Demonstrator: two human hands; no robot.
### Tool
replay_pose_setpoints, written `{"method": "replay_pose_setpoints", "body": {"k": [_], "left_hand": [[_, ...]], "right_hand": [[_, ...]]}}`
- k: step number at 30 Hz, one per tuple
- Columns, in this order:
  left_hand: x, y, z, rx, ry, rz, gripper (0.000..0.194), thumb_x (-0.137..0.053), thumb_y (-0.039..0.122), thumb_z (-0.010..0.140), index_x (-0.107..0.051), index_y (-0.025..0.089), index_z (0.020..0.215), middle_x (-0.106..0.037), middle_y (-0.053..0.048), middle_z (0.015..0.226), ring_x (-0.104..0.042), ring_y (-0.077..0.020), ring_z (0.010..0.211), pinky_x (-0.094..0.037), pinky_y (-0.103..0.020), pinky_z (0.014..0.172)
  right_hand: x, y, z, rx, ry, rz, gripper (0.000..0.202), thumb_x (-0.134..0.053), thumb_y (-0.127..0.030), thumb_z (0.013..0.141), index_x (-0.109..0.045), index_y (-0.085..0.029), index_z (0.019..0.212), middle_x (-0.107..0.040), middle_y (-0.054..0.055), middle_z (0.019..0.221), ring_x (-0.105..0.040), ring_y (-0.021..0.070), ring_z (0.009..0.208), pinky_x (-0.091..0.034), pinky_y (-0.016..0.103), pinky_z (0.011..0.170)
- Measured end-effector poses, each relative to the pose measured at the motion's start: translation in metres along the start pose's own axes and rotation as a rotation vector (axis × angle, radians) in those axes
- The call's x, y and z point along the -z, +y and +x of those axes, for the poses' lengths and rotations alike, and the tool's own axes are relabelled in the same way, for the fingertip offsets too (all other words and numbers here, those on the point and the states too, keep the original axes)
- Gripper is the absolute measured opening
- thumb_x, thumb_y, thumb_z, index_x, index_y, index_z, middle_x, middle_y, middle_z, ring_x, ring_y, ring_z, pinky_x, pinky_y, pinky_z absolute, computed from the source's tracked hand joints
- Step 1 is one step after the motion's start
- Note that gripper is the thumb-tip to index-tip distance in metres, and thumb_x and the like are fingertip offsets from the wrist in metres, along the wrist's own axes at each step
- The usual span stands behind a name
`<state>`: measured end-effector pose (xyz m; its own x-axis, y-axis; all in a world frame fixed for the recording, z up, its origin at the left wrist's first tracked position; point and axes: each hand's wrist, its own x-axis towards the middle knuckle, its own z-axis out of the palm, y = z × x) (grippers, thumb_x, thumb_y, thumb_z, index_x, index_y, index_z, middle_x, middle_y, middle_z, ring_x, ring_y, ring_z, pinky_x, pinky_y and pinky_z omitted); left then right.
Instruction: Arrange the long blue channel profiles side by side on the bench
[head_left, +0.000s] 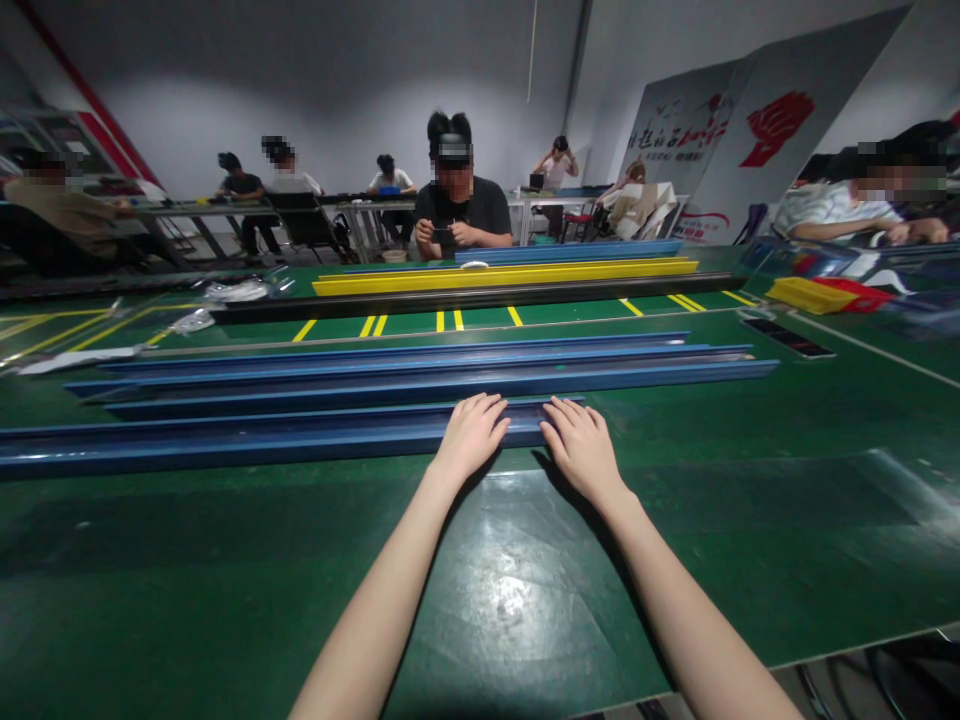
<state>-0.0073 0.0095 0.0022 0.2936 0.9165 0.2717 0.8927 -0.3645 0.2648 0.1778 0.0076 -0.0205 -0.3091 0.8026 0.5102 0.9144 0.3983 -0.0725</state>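
Note:
A long blue channel (247,437) lies on the green table, running from the left edge of the view to just past the middle. Near its right part, my left hand (474,432) rests over it with the fingers laid across the top and the thumb on the near side. At the right end of the same channel is my right hand (581,436), fingers wrapped over its edge. Both hands grip this channel from above, a short stretch of it showing between them. Just beyond, several more blue channels (405,377) lie roughly parallel.
Farther back lie a black rail (480,300) and a yellow rail (510,275). At the right are a phone (791,337) and a yellow tray (810,295). A clear sheet (510,580) covers the near table. A person (461,210) sits opposite, others behind.

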Motion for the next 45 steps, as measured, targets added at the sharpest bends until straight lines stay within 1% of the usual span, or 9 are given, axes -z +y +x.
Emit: {"method": "replay_pose_setpoints", "body": {"k": [5,9,12,16,24,27,32,37,45], "left_hand": [[0.015,-0.007,0.0,0.044,-0.024,0.023,0.034,-0.036,0.032,0.089,-0.058,0.02,0.113,-0.056,-0.004,0.122,-0.044,-0.0183,0.116,-0.032,-0.033,0.098],[0.026,-0.012,-0.001,0.117,-0.035,0.041,0.034,-0.035,0.03,0.089,-0.063,0.021,0.105,-0.058,-0.004,0.118,-0.046,-0.0192,0.113,-0.035,-0.034,0.094],[0.027,-0.01,-0.001,0.144,-0.044,0.064,0.033,-0.036,0.029,0.088,-0.064,0.019,0.104,-0.058,-0.007,0.118,-0.047,-0.0211,0.113,-0.036,-0.036,0.093],[0.019,-0.002,0.0,0.092,0.003,0.113,0.032,-0.038,0.029,0.088,-0.063,0.014,0.103,-0.055,-0.01,0.122,-0.046,-0.0226,0.114,-0.035,-0.037,0.094],[0.001,0.01,0.0,-0.03,0.003,0.082,0.035,-0.036,0.024,0.089,-0.052,0.016,0.118,-0.051,-0.005,0.127,-0.042,-0.0192,0.119,-0.032,-0.034,0.099],[0.001,0.009,0.0,-0.027,-0.005,0.083,0.035,-0.036,0.026,0.089,-0.051,0.017,0.12,-0.051,-0.004,0.128,-0.042,-0.0185,0.119,-0.032,-0.033,0.099],[0.008,0.006,0.0,0.0,-0.036,0.099,0.033,-0.037,0.028,0.089,-0.052,0.019,0.117,-0.054,-0.004,0.125,-0.045,-0.0181,0.116,-0.034,-0.032,0.097],[0.02,0.003,0.0,0.064,-0.053,0.16,0.031,-0.034,0.028,0.09,-0.056,0.02,0.11,-0.061,-0.003,0.109,-0.054,-0.0177,0.1,-0.04,-0.029,0.085],[0.023,-0.007,0.0,0.182,-0.006,0.251,0.032,-0.035,0.03,0.089,-0.055,0.018,0.112,-0.061,-0.006,0.107,-0.055,-0.021,0.097,-0.04,-0.033,0.081]], "right_hand": [[0.004,0.016,0.001,-0.149,0.077,-0.019,0.037,-0.034,-0.035,0.09,-0.059,-0.015,0.106,-0.06,0.009,0.116,-0.049,0.0222,0.111,-0.029,0.039,0.094],[0.007,0.021,0.001,-0.222,0.074,-0.028,0.035,-0.033,-0.033,0.09,-0.064,-0.016,0.095,-0.065,0.008,0.106,-0.055,0.0218,0.103,-0.03,0.037,0.091],[0.006,0.015,0.001,-0.187,0.063,-0.039,0.036,-0.033,-0.033,0.09,-0.064,-0.015,0.092,-0.065,0.008,0.105,-0.055,0.0218,0.101,-0.031,0.036,0.091],[0.001,0.0,0.0,-0.091,0.041,-0.058,0.038,-0.034,-0.034,0.09,-0.062,-0.012,0.101,-0.062,0.011,0.111,-0.052,0.0229,0.106,-0.03,0.037,0.093],[-0.002,-0.018,-0.003,0.104,-0.001,0.033,0.041,-0.033,-0.037,0.09,-0.056,-0.014,0.114,-0.055,0.011,0.123,-0.044,0.0218,0.116,-0.029,0.037,0.096],[0.0,-0.013,-0.002,0.081,0.01,0.053,0.038,-0.032,-0.035,0.09,-0.057,-0.016,0.112,-0.057,0.009,0.12,-0.047,0.0201,0.114,-0.028,0.037,0.096],[0.002,0.005,0.001,-0.071,0.099,0.038,0.035,-0.033,-0.034,0.09,-0.061,-0.015,0.104,-0.061,0.009,0.114,-0.051,0.0214,0.109,-0.029,0.038,0.094],[0.003,0.015,0.001,-0.177,0.143,0.034,0.033,-0.034,-0.032,0.09,-0.063,-0.016,0.093,-0.065,0.008,0.104,-0.056,0.0202,0.102,-0.029,0.036,0.093],[-0.003,0.001,-0.001,-0.078,0.08,0.02,0.035,-0.035,-0.033,0.089,-0.062,-0.014,0.101,-0.062,0.009,0.112,-0.051,0.0218,0.109,-0.029,0.036,0.094]]}}
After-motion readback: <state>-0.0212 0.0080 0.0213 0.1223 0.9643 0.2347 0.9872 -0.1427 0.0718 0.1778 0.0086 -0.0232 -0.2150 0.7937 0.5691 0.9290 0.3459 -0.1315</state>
